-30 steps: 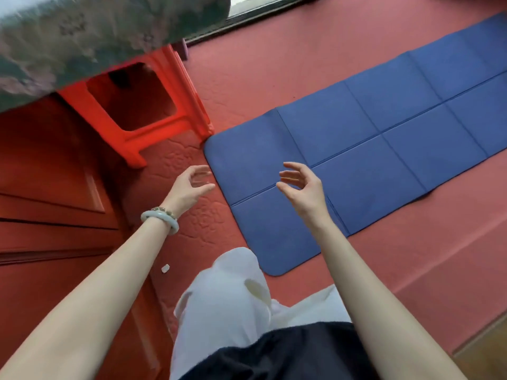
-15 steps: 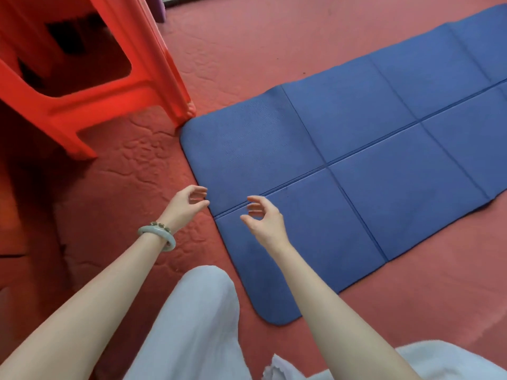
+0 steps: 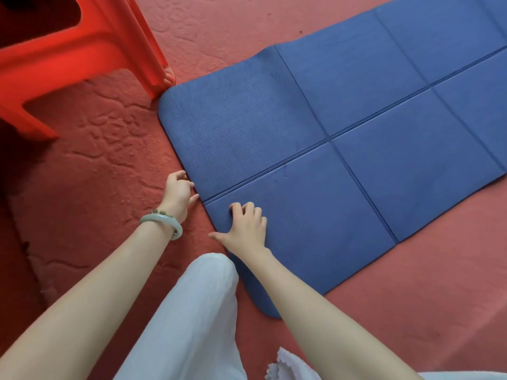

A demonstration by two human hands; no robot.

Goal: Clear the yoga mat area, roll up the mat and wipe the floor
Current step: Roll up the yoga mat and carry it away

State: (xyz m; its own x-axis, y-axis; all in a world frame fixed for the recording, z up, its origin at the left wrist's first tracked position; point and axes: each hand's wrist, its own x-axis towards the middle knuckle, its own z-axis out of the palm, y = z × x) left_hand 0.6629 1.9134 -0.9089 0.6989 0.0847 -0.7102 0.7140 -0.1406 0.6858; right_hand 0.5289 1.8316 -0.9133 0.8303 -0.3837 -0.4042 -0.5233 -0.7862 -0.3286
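Now, nearest the camera: pale trouser knee (image 3: pixel 192 311) at 6 o'clock, a scrap of white cloth (image 3: pixel 285 363) just right of it, both forearms reaching forward.

Right hand (image 3: pixel 247 229) is down on the mat (image 3: pixel 356 133), palm flat on the near end panel, fingers bent at the knuckles and pressing, thumb splayed out over the mat's short edge toward the floor (image 3: pixel 109 160). It holds nothing. Half a second ago this hand hung in the air above the same panel, fingers loosely curled.

Left hand (image 3: pixel 178 190), with a bracelet (image 3: pixel 162 220) at the wrist, sits at 9 o'clock of the right, on the floor against the short edge where the centre crease ends. Fingers curled, tips at the edge; cannot tell whether they have got under it. Earlier it too was in the air, clear of the mat.

Mat lies flat and fully unrolled, running away toward 2 o'clock, creased into panels. Nothing lies on the part in view.

Stool (image 3: pixel 82 50) at 10 o'clock, one leg just beside the mat's far corner.

Judgement: clearing looks done here; contact made, so the roll-up starts from this end. Wiping not yet begun.
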